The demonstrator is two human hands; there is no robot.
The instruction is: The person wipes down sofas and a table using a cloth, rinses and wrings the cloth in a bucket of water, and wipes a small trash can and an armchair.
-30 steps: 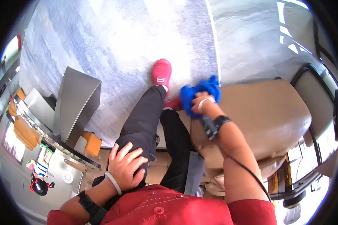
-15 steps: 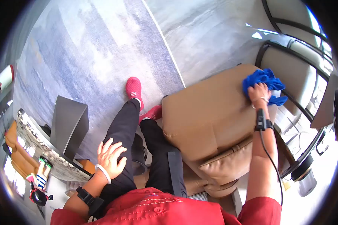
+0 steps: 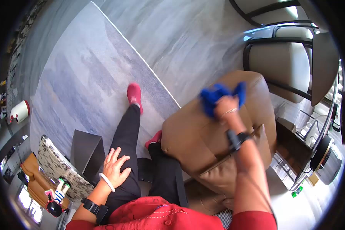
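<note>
My right hand presses a bunched blue cloth onto the brown leather seat; hand and cloth are slightly blurred by motion. The fingers are bent over the cloth and partly hidden in it. My left hand rests with spread fingers on my left thigh and holds nothing. A brown cushion lies beneath my right forearm, against the seat.
A stone-topped table and a dark grey angular piece stand at the left, with a doll beyond. Chairs stand at the upper right. A rug covers the floor ahead.
The blue cloth and my right hand first went right across the seat to its far end, then came back left toward its middle. The view has turned; my left hand stays on my thigh.
</note>
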